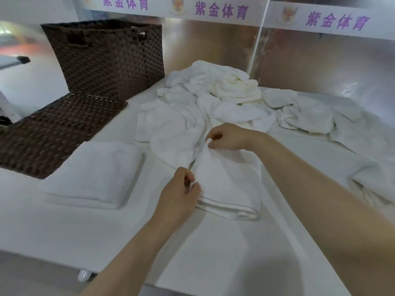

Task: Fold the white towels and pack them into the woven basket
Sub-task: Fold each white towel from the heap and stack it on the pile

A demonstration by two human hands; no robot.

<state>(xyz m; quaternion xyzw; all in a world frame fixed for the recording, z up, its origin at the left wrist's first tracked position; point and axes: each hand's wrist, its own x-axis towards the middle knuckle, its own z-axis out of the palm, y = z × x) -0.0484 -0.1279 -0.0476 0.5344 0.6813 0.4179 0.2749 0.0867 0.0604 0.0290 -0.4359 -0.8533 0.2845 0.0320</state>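
White towel between hands; left hand, right hand pinch its edge.

The part-folded towel lies on the table, its left edge between both hands' fingers. Left of the fingers lies a folded towel; beyond it the basket lid, the basket behind. Beyond the fingers, the loose towel heap
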